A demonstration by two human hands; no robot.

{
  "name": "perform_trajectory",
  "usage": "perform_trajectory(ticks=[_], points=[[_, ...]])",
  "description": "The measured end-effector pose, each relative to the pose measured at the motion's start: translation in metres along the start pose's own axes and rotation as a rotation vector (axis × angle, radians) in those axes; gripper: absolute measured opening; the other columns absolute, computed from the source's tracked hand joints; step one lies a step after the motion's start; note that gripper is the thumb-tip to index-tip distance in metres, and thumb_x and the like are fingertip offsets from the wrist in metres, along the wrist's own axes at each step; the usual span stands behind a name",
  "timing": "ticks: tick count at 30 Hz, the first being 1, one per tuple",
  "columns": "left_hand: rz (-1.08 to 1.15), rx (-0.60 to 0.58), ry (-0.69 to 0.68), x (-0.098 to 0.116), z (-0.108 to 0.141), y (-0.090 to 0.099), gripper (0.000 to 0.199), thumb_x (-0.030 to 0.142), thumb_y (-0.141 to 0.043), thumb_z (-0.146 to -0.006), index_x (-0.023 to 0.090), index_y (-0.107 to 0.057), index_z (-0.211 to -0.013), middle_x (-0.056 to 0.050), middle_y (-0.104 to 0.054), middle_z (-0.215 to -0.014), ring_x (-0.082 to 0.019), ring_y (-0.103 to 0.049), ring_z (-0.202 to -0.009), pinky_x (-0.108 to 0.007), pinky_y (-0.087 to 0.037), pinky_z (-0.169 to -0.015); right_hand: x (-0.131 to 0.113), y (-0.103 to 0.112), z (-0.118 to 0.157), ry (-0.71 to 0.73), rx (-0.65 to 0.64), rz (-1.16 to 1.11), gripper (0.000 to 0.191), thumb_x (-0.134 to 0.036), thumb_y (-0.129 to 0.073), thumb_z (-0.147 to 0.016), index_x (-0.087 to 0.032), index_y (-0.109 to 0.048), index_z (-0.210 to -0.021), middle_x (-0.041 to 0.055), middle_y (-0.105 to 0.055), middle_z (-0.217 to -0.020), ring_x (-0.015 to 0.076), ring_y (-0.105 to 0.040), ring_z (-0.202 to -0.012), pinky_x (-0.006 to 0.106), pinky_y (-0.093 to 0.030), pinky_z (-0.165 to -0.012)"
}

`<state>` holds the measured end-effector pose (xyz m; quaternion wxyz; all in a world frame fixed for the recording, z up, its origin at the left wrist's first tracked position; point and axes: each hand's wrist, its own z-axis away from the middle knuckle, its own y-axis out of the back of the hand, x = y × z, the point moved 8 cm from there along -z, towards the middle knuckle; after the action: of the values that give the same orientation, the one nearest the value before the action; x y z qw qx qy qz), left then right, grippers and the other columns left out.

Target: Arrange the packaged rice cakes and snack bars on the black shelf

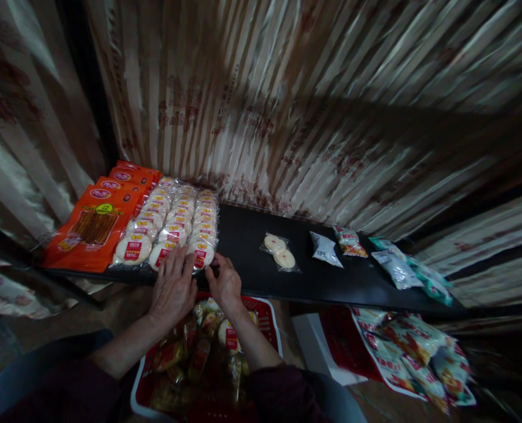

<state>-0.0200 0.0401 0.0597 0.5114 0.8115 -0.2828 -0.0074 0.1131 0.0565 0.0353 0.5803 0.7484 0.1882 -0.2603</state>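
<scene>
Three overlapping columns of clear-wrapped round white crackers (172, 226) with red and yellow labels lie on a black shelf (243, 258). My left hand (175, 285) rests its fingers on the front packets of the middle and right columns, fingers stretched out. At the front right corner of the right column, my right hand (224, 282) has its fingers bent, thumb and forefinger at the edge of the front cracker packet (202, 254). Orange snack bags (97, 223) lie overlapped left of the columns.
A red basket (275, 329) with wrapped snacks stands below the shelf. Farther right are a two-cracker packet (280, 251), a silver packet (326, 249), a red-white bag (350, 241) and green bags (432, 282). Below them, a white-red box (317, 346) adjoins snack bags (419, 346). Curtains hang behind.
</scene>
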Motion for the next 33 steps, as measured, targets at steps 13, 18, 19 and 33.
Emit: perform_trajectory(ticks=[13,18,19,33], points=[[0.029,-0.004,-0.122,0.013,0.007,-0.035,0.056,0.020,-0.041,-0.084,0.007,-0.035,-0.138,-0.020,-0.031,-0.148,-0.030,-0.014,-0.142,-0.053,-0.030,-0.109,0.018,0.010,-0.017,0.016,0.123,-0.273,0.041,-0.035,-0.041,-0.090,-0.015,-0.055,-0.123,0.0133,-0.059,-0.121,0.0214,-0.057,-0.108,0.037,-0.044,-0.096],[-0.013,-0.004,-0.134,0.017,0.010,-0.040,0.064,0.033,-0.044,-0.085,0.004,-0.031,-0.140,-0.022,-0.028,-0.149,-0.032,-0.013,-0.142,-0.054,-0.025,-0.110,0.019,-0.003,-0.048,-0.011,0.082,-0.349,0.052,-0.045,-0.033,-0.093,-0.017,-0.044,-0.136,0.0092,-0.039,-0.146,0.0199,-0.033,-0.136,0.041,-0.026,-0.113],[-0.024,-0.009,-0.132,0.017,0.010,-0.041,0.064,0.033,-0.044,-0.085,0.003,-0.031,-0.140,-0.023,-0.027,-0.149,-0.032,-0.013,-0.142,-0.054,-0.024,-0.111,0.016,-0.004,-0.053,0.004,0.078,-0.334,0.053,-0.046,-0.032,-0.093,-0.018,-0.043,-0.137,0.0086,-0.036,-0.148,0.0198,-0.029,-0.138,0.041,-0.023,-0.114],[-0.046,0.014,-0.149,0.016,0.010,-0.038,0.063,0.030,-0.046,-0.084,0.008,-0.031,-0.141,-0.020,-0.025,-0.151,-0.032,-0.012,-0.142,-0.052,-0.029,-0.109,-0.003,-0.008,-0.073,0.181,0.035,-0.145,0.053,-0.043,-0.026,-0.096,-0.015,-0.045,-0.136,0.0103,-0.037,-0.147,0.0223,-0.027,-0.139,0.043,-0.026,-0.113]])
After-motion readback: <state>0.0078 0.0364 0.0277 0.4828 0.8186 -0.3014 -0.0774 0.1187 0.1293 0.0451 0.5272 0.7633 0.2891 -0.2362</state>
